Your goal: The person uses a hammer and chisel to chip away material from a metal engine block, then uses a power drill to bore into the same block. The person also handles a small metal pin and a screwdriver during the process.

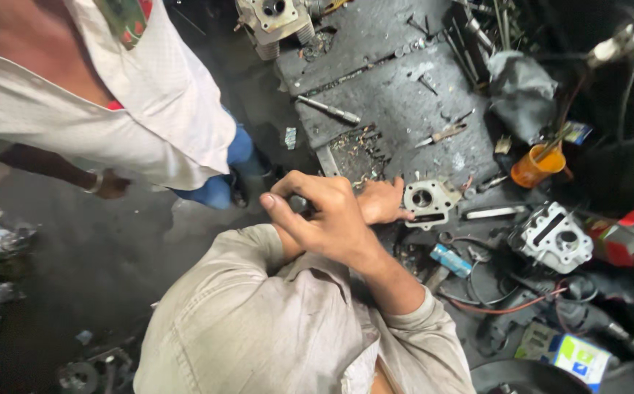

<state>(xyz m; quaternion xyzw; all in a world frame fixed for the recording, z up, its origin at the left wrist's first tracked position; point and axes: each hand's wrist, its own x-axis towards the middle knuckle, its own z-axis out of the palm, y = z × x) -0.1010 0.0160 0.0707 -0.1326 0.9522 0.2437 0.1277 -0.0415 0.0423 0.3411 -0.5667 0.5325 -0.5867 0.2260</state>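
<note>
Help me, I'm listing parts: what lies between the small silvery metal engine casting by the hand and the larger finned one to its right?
A flat pale metal bar, lying on the dark bench, in the head view.

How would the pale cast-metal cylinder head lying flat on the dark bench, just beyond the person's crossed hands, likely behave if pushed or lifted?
The pale cast-metal cylinder head looks like solid metal, so it is probably rigid and heavy for its size. It lies flat on the dark bench, so a push would more likely slide it than roll or tip it. The grimy bench suggests its surface may be oily and slippery.
</note>
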